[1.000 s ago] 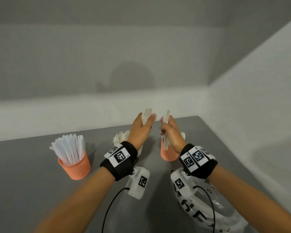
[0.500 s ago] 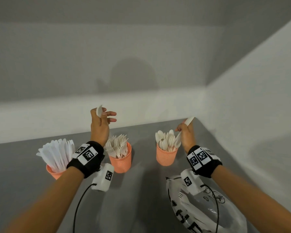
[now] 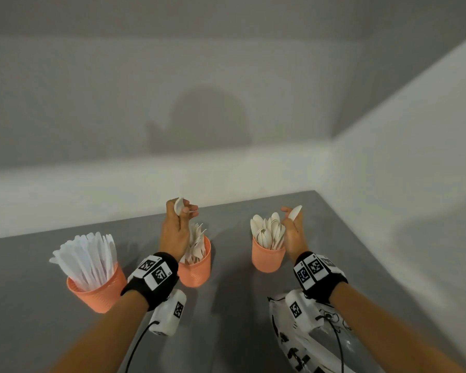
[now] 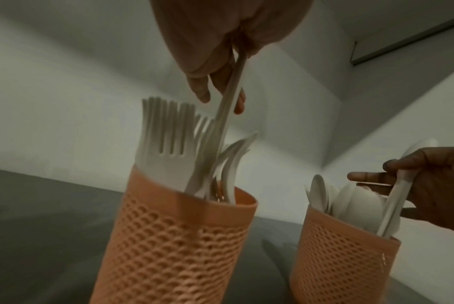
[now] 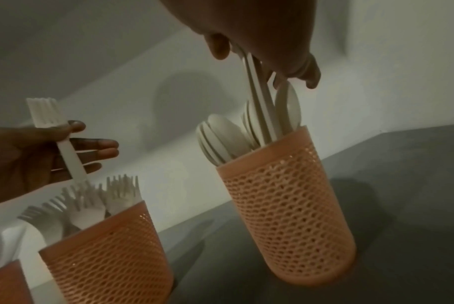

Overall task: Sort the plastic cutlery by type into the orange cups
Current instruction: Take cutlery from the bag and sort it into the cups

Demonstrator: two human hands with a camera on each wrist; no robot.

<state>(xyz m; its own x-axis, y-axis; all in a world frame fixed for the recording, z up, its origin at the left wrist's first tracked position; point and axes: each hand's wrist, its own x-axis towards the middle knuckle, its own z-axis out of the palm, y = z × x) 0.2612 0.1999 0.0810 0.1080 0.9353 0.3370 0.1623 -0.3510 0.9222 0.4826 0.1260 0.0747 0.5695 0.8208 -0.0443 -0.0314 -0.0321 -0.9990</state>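
Note:
Three orange mesh cups stand in a row on the grey table: a knife cup (image 3: 96, 289) on the left, a fork cup (image 3: 195, 267) in the middle and a spoon cup (image 3: 268, 258) on the right. Just above the fork cup, my left hand (image 3: 184, 210) pinches a white fork (image 5: 51, 121), tines up. Its handle (image 4: 228, 107) reaches down among the forks in the cup (image 4: 173, 236). My right hand (image 3: 291, 215) pinches a white spoon (image 3: 295, 211) beside the spoon cup. The spoon's handle (image 4: 395, 199) dips into that cup (image 5: 288, 205).
A crumpled white plastic bag (image 3: 304, 345) with black print lies on the table near me, under my right forearm. Walls close off the table at the back and along the right. Bare grey table (image 3: 232, 305) shows between the cups and the bag.
A second ago both hands were together over the spoon cup. They have moved apart: the left carried the fork over the fork cup, and both have come down toward their cups.

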